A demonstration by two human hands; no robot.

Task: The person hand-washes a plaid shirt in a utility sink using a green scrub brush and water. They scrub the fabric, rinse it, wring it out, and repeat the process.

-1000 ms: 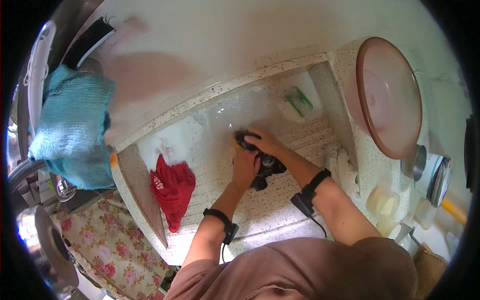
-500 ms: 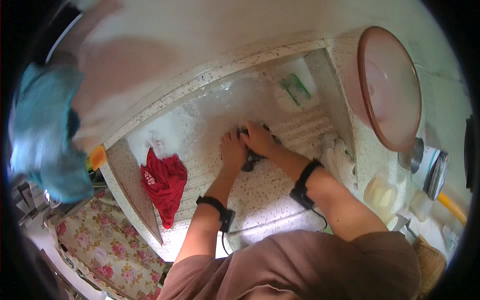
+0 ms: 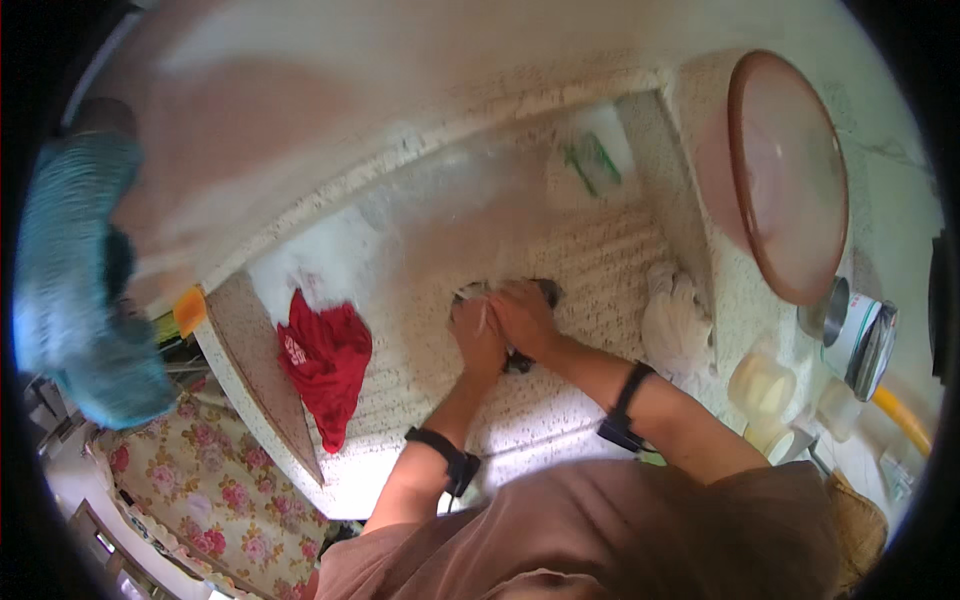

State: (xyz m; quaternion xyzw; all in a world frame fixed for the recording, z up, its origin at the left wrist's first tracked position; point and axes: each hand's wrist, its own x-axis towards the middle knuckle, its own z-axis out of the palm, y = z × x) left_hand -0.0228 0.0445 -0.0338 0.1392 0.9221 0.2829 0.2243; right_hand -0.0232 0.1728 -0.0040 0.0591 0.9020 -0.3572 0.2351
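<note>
Both hands work side by side on a small dark wet cloth (image 3: 517,363), bunched on the ribbed slope of a speckled stone wash sink (image 3: 590,265). My left hand (image 3: 478,333) presses and grips the bundle, its fingers bent over the far side. Against it, my right hand (image 3: 524,318) is closed on the same cloth, with dark folds poking out past the fingers and below the palms. Most of the bundle is hidden under the hands. To the left lies a crumpled red cloth (image 3: 330,365) with white print, its far end in white suds (image 3: 325,255).
A green-and-white brush-like item (image 3: 593,164) lies at the sink's far right corner. A wet white cloth (image 3: 675,320) sits at its right wall. Beyond stand a large pinkish basin (image 3: 790,180), a metal cup (image 3: 826,312) and plastic containers (image 3: 762,385). Blue fabric (image 3: 85,280) hangs at left.
My hands have slid a little right and toward me with the dark cloth, now closer together. The view has shifted slightly; the red and white cloths lie as before.
</note>
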